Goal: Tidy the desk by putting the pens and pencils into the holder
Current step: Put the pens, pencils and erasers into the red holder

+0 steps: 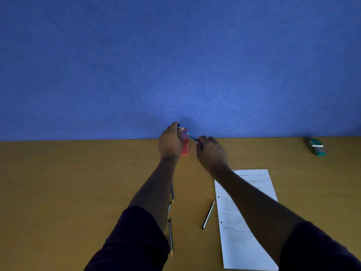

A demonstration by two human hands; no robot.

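A red holder (184,147) stands at the far edge of the wooden desk, against the blue wall. My left hand (170,142) is wrapped around its left side and hides most of it. My right hand (211,151) pinches a blue pen (192,137), whose tip slants up-left to the holder's rim. Closer to me, one pencil (208,215) lies beside the paper. Two more pencils (171,236) (172,192) lie partly under my left forearm.
A printed sheet of paper (246,222) lies at the right, partly under my right forearm. A teal and silver stapler (316,146) sits at the far right by the wall. The blue partition (175,65) rises right behind the holder.
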